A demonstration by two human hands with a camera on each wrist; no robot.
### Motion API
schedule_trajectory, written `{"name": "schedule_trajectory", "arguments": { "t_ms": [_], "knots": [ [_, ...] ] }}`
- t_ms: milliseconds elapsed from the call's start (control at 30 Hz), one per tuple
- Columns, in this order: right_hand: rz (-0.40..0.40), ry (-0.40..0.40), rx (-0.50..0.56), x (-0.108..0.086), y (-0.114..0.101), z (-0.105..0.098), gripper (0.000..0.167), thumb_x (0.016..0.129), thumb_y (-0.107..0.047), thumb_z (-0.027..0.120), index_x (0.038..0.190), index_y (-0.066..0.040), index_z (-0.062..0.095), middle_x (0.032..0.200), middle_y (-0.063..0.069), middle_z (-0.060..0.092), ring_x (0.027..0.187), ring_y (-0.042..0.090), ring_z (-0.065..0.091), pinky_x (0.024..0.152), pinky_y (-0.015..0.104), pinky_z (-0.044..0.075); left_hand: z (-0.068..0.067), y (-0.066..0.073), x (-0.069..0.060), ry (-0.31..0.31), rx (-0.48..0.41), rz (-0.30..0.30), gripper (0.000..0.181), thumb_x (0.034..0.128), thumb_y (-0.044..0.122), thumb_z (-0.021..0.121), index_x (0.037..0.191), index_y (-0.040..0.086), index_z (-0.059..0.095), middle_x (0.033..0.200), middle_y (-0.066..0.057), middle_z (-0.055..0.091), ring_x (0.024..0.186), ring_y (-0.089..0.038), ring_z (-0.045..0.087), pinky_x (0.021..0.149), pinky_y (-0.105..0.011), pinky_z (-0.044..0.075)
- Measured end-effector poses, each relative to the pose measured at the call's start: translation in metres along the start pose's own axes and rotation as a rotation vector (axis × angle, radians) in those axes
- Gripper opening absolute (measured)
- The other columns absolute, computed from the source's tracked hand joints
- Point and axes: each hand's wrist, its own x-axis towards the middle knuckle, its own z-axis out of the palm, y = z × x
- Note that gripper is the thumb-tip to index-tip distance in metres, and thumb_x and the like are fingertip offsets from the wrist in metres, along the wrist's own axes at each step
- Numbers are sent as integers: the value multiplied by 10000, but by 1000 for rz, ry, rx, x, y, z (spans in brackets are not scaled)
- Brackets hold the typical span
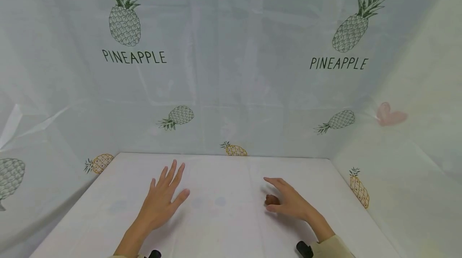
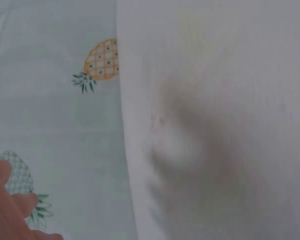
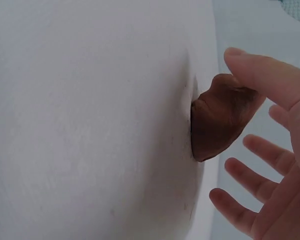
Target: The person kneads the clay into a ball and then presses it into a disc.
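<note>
A brown lump (image 1: 272, 200) with a smooth, uneven surface stands on the right part of the white table; its kind cannot be told. My right hand (image 1: 292, 202) is around it, fingers apart and not closed on it. In the right wrist view the thumb overlaps the top of the lump (image 3: 222, 117), and whether they touch cannot be told. Over the left part of the table my left hand (image 1: 157, 206) hovers with its fingers spread, holding nothing. Only some of its fingers (image 2: 22, 202) show at the edge of the left wrist view.
The white table (image 1: 223, 226) has faint coloured spots on its surface. Pale cloth (image 1: 231, 81) printed with pineapples hangs behind it and along both sides. Dark wrist devices (image 1: 304, 249) sit near the sleeves.
</note>
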Motion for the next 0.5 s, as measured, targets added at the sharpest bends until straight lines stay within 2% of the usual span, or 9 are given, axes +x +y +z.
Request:
{"name": "schedule_trajectory", "arguments": {
  "t_ms": [233,500],
  "knots": [
    [13,-16,2,2,1,3,681,884,-244,903,1472,-95,594,1430,36,601,1309,342,599,1069,576,506,15,11,6,-23,-68,3,765,1086,511,540,1722,280,184,1786,-67,124,1619,-453,132,1168,-834,94],
    [7,-41,9,2,4,4,515,880,-206,904,1333,-123,673,1282,6,650,1141,239,632,976,434,548,31,21,12,-66,-119,-16,763,1093,547,500,1723,274,167,1784,-14,99,1630,-417,118,1197,-807,103]
  ]
}}
